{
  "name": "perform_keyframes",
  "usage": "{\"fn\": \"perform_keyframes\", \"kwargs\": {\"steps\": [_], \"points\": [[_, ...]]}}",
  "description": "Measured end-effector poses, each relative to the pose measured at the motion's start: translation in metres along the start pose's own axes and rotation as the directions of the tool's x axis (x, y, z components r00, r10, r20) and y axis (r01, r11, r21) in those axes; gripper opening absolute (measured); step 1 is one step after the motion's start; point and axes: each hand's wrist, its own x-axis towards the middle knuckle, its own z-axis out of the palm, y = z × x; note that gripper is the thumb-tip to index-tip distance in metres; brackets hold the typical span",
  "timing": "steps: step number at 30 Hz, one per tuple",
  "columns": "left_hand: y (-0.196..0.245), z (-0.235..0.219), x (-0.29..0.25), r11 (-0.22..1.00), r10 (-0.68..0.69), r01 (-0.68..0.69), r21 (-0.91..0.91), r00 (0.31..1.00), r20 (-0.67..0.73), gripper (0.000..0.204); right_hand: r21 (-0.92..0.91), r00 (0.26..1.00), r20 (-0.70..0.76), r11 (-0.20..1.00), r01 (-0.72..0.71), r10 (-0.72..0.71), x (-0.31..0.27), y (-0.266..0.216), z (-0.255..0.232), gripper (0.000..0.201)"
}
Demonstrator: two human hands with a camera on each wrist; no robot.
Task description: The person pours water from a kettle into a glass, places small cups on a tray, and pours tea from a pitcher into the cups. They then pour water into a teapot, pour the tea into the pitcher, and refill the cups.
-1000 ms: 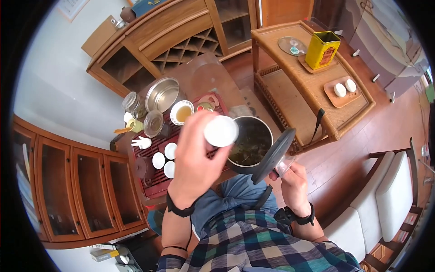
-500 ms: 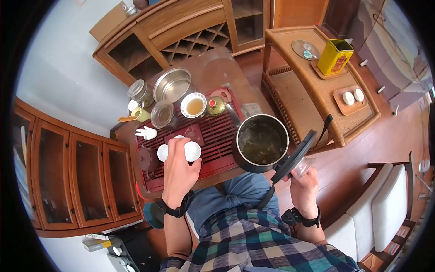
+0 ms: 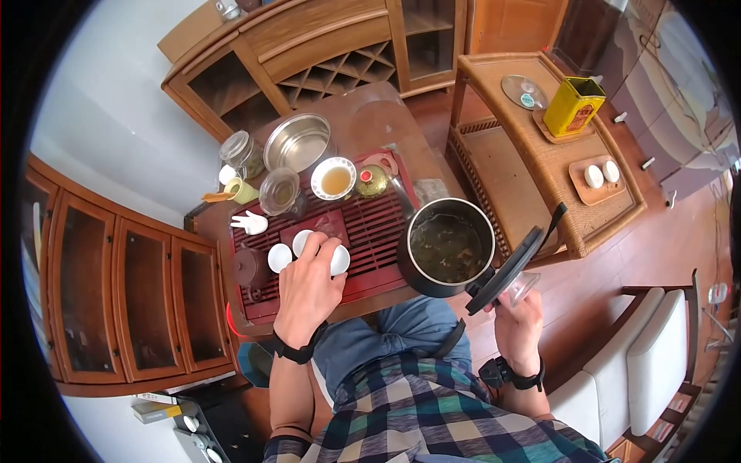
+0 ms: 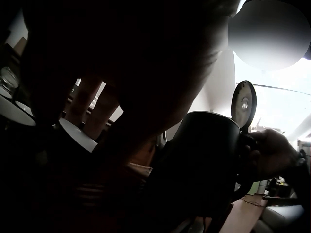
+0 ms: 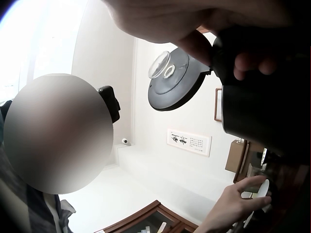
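Over the front of the red slatted tea tray [image 3: 378,258], my left hand [image 3: 305,297] pinches a small white teacup [image 3: 340,261] by its rim, between thumb and fingers. The right wrist view also shows this cup [image 5: 264,188] between the thumb and fingertips. Two more white cups, one of them a round cup [image 3: 279,258], sit just beyond these fingers. My right hand [image 3: 519,328] grips the handle of a black kettle [image 3: 436,287] at the tray's right. Its hinged lid [image 3: 509,270] stands open, and dark leaves show in the liquid [image 3: 451,247] inside.
A brown teapot [image 3: 251,267] and a white hand-shaped ornament [image 3: 249,223] are at the tray's left. Behind stand a glass jar [image 3: 279,191], a steel pot [image 3: 297,143], a bowl of tea [image 3: 335,179] and a round green-gold pot [image 3: 372,182]. A rattan cart [image 3: 532,162] is at the right.
My left hand has brought a white cup from over the kettle down left to the tray. The kettle stays in my right hand with its lid open.
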Motion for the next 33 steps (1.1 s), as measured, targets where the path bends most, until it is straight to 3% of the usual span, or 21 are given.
{"fn": "perform_keyframes", "kwargs": {"steps": [17, 22, 26, 27, 30, 33], "points": [[0.008, -0.024, 0.006, 0.999, -0.005, 0.003, 0.039, 0.998, 0.058, 0.056, 0.062, 1.0, 0.016, 0.998, -0.008, 0.007, 0.0, 0.001, -0.001, 0.027], [0.004, -0.037, 0.045, 0.995, 0.063, -0.075, -0.066, 0.984, -0.167, 0.059, 0.033, 1.0, 0.028, 0.999, -0.012, 0.011, 0.001, 0.006, -0.004, 0.026], [0.001, -0.021, 0.085, 0.998, 0.02, -0.026, -0.062, 0.994, -0.108, 0.071, 0.013, 0.999, 0.02, 0.999, -0.035, 0.034, 0.0, 0.004, -0.005, 0.025], [0.005, -0.022, 0.092, 0.996, -0.042, 0.04, -0.077, 0.999, -0.019, 0.082, -0.028, 0.999, 0.015, 0.998, -0.05, 0.05, 0.0, 0.004, -0.006, 0.024], [-0.01, 0.0, 0.107, 0.999, -0.004, 0.009, 0.046, 0.995, -0.104, 0.087, -0.048, 0.999, 0.004, 0.998, -0.035, 0.035, 0.001, 0.003, -0.004, 0.025], [-0.018, 0.006, 0.12, 0.996, -0.083, 0.082, -0.023, 0.996, -0.015, 0.093, -0.061, 1.0, 0.006, 0.998, -0.028, 0.029, 0.001, 0.007, -0.005, 0.029]]}}
